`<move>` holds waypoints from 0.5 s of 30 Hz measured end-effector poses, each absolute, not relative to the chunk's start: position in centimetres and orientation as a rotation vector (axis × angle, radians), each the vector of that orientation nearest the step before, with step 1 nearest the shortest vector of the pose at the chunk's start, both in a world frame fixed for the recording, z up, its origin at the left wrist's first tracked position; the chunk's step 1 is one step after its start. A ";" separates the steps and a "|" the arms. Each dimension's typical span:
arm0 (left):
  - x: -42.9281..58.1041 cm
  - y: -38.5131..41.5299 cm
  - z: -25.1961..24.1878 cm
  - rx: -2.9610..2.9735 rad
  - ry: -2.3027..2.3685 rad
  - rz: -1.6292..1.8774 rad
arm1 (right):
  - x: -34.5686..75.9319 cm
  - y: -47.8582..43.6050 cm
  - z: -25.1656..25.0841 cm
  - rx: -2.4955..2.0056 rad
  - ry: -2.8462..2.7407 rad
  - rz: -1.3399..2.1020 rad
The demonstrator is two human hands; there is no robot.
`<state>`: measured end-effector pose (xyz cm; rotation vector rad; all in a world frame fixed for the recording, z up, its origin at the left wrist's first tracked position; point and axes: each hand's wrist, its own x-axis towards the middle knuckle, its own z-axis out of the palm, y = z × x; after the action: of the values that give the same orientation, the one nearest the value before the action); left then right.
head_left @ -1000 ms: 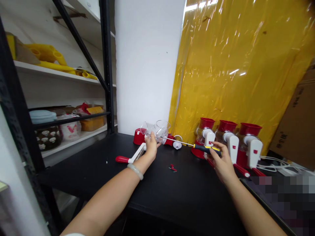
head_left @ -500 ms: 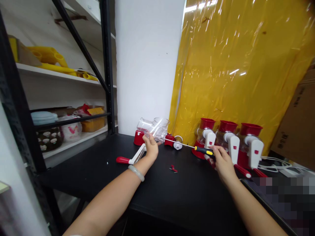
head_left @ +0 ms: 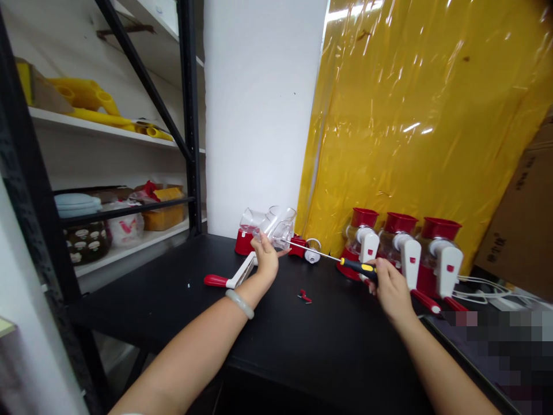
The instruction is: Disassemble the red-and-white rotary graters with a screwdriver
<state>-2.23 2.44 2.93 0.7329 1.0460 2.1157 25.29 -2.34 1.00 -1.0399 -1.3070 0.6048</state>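
My left hand [head_left: 266, 257] is closed around a clear plastic grater housing [head_left: 283, 222], which it holds tilted above the black table. In my right hand [head_left: 391, 285] is the black and yellow handle of a screwdriver [head_left: 360, 267]. Its long shaft points left, and the tip reaches the housing near my left fingers; whether it sits on a screw cannot be seen. Under my left wrist lies a white crank with a red grip [head_left: 216, 280]. Behind the hand are a red base [head_left: 244, 242] and a white round part [head_left: 312, 252]. Small red pieces [head_left: 305, 296] lie in front.
Several red and white rotary graters with cranks, one of them here [head_left: 444, 248], stand in a row at the right. Behind them hangs a yellow plastic curtain [head_left: 415, 115]. A black-framed shelf [head_left: 190, 132] stands left, and white cables [head_left: 488, 288] lie at the far right.
My right hand and the screwdriver have shifted slightly left, and the fingers are gripped differently on the handle. The clear housing has turned a little in my left hand.
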 end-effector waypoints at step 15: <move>-2.5 3.1 2.3 0.734 1.040 2.059 | 25.3 -2.6 0.8 -1.001 -1.325 0.547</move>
<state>-2.48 3.06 2.27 0.7337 1.0399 2.0589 25.28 -2.62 0.81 -1.0008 -1.3255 0.5469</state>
